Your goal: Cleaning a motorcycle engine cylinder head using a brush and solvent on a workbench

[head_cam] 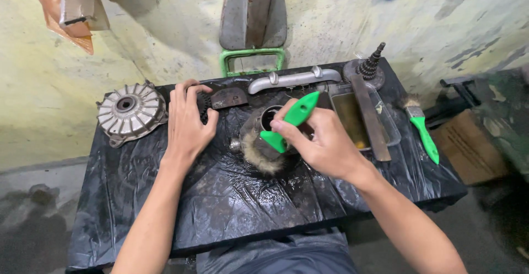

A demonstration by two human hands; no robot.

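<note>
Brushing in hand: right hand (325, 142) closed around a green-handled brush (286, 124), bristles down against a dark, greasy metal part (259, 133) at the middle of the surface (220, 208).

Left hand (187, 122): fingers spread flat, pressing on a small toothed gear (204, 106) just left of the part; it grips nothing.

Covering: black plastic sheet, wrinkled and wet-looking, over the whole surface.

Other items:
- finned round hub cover (131, 111), far left, near the edge
- curved grey metal bar (292, 78) at the back
- clear tray (386, 125) of brownish liquid, just right of the brushing hand, with a flat file (372, 120) lying across it
- stacked gear cluster (369, 64), back right
- second green brush (423, 131), right edge

Risks, as judged:
- The part appears unheld; brush strokes could roll or slide it on the slick sheet.
- The right wrist works close to the tray; a wide stroke could knock the file or slop the liquid.
- Oily fingers may slip on the brush handle.
- Gear teeth under the left palm could nick the hand if it shifts.
</note>
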